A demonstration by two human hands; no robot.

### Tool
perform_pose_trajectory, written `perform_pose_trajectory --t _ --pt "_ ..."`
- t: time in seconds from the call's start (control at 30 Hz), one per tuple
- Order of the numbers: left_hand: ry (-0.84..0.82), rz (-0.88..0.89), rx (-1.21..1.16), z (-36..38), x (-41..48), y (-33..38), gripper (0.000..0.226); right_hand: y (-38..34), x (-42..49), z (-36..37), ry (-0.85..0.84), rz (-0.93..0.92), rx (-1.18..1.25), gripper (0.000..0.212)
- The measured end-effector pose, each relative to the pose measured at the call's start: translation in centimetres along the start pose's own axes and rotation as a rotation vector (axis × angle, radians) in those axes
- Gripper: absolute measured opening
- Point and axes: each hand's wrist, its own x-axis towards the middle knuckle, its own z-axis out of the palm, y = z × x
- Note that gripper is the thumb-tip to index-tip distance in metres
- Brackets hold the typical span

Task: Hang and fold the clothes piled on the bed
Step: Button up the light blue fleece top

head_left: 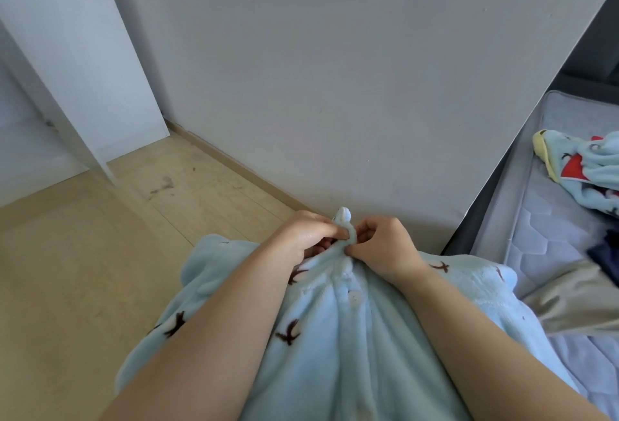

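A light blue fleece garment (335, 347) with small dark bird prints hangs in front of me, its buttoned front facing up. My left hand (306, 236) and my right hand (382, 243) meet at its top edge, each pinching the fabric on either side of the placket near the top button. A matching blue fleece piece (589, 169) with yellow and red patches lies on the bed at the right.
The bed's grey quilted mattress (536, 239) runs along the right, with a beige cloth (576, 303) and a dark garment (606, 256) on it. A white wall is straight ahead, a white cabinet panel (83, 69) stands at left over a wooden floor (83, 270).
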Motion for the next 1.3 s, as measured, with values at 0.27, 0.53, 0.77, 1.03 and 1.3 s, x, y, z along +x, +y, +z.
perform_pose_trajectory --t 0.27,0.53,0.77,1.03,1.3 --pt "-0.028 0.025 0.139 -0.3 0.4 -0.5 0.004 -0.4 -0.5 -0.2 0.044 -0.105 -0.065 0.028" --pt "-0.017 -0.041 0.182 -0.3 0.5 0.1 0.011 -0.4 -0.3 0.2 -0.055 0.058 0.019 0.052" --pt "-0.011 -0.002 0.256 0.4 1.1 0.7 0.023 -0.9 -0.8 1.5 0.069 0.032 -0.343 0.025" --pt "-0.014 0.025 0.254 0.3 1.3 1.4 0.023 -1.2 -0.1 0.5 0.096 -0.003 -0.238 0.011" --pt "0.062 0.167 0.179 -1.1 0.4 4.1 0.012 -3.6 1.0 -1.2 0.112 -0.108 0.124 0.019"
